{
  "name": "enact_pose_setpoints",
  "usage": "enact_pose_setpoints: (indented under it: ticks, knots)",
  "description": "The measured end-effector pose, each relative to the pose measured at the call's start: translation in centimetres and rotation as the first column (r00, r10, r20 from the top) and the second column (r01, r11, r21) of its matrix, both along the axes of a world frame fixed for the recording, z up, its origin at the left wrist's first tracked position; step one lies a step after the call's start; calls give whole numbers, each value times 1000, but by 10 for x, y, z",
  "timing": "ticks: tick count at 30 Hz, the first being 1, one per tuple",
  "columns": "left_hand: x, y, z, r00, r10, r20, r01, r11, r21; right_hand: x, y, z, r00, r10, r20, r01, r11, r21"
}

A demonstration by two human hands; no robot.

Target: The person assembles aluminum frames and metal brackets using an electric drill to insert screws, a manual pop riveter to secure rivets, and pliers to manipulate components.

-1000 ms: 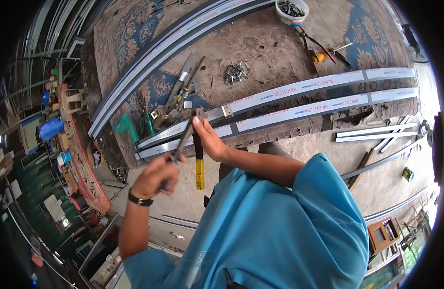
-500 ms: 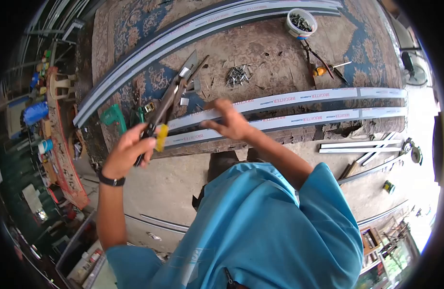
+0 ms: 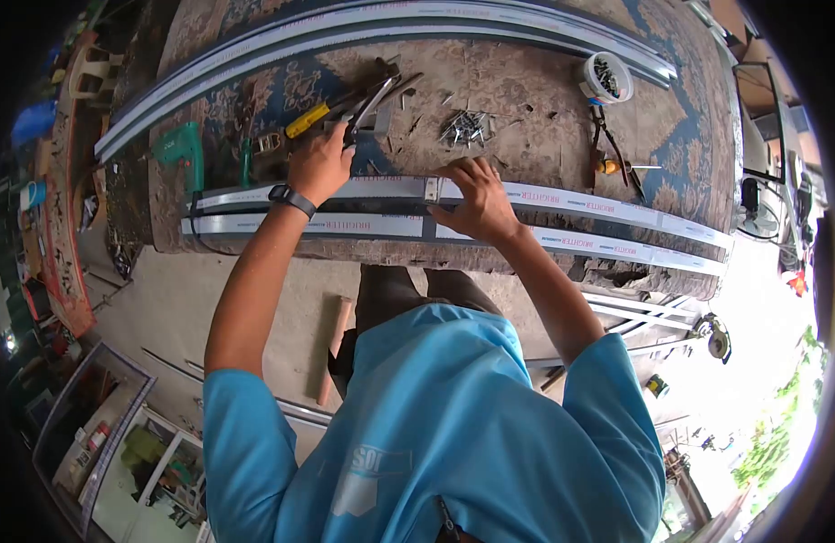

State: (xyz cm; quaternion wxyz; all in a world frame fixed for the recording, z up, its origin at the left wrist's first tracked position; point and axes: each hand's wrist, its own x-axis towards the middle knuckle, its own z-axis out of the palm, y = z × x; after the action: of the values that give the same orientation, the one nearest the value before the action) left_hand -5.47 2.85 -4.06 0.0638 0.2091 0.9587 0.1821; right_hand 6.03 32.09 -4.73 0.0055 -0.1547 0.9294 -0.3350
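Note:
My left hand (image 3: 321, 168), wearing a black wristband, has its fingers closed round the dark handle of a metal hand tool (image 3: 377, 97) on the worktable. Beside it lies a yellow-handled screwdriver (image 3: 307, 120). My right hand (image 3: 479, 201) straddles the farther of two film-covered aluminium strips (image 3: 576, 202), fingers bent over its far edge and thumb at the near edge. A small metal bracket (image 3: 432, 189) sits on that strip, right at the fingertips. The nearer strip (image 3: 576, 242) runs alongside, below the right wrist. A pile of rivets (image 3: 468, 128) lies beyond the right hand.
A green power tool (image 3: 184, 154) lies at the table's left. More wrapped strips (image 3: 345, 34) run along the far side. At the right are a white tub (image 3: 607, 78) of small metal pieces, pliers (image 3: 601, 149) and an orange-handled screwdriver (image 3: 609, 166). A red bench (image 3: 57, 217) stands further left.
The long tool that my left hand held raised is now down on the table. My right hand has moved right onto the strip beside the bracket. The view has shifted.

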Motion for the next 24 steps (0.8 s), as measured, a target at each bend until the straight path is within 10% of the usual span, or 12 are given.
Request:
enact_pose_setpoints:
  ticks: [16,24]
  knots:
    - [47,-62,-14,988,154,6,-143,899,415,51,-11,-33,985,156,69,-163,981,103]
    - [-32,-52,-25,982,71,173,-63,997,-53,56,-13,-15,977,114,182,-139,981,134]
